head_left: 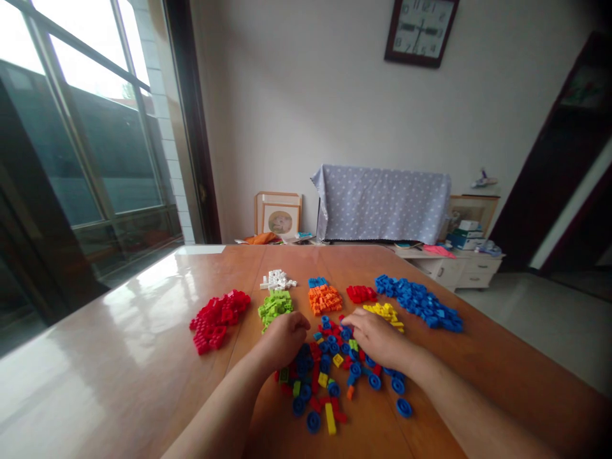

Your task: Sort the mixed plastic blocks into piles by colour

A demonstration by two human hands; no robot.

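A mixed heap of small toy bricks and blue wheels lies between my hands on the wooden table. My left hand is at the heap's left edge, just below the lime green pile, its fingers curled together; what they hold, if anything, is hidden. At the heap's upper right, my right hand has its fingers bent together at a blue wheel, below the yellow pile. Whether the fingers grip something is too small to tell.
Around the heap are piles of red bricks, white bricks, orange bricks, smaller red bricks and blue bricks. A cloth-covered object stands beyond the table.
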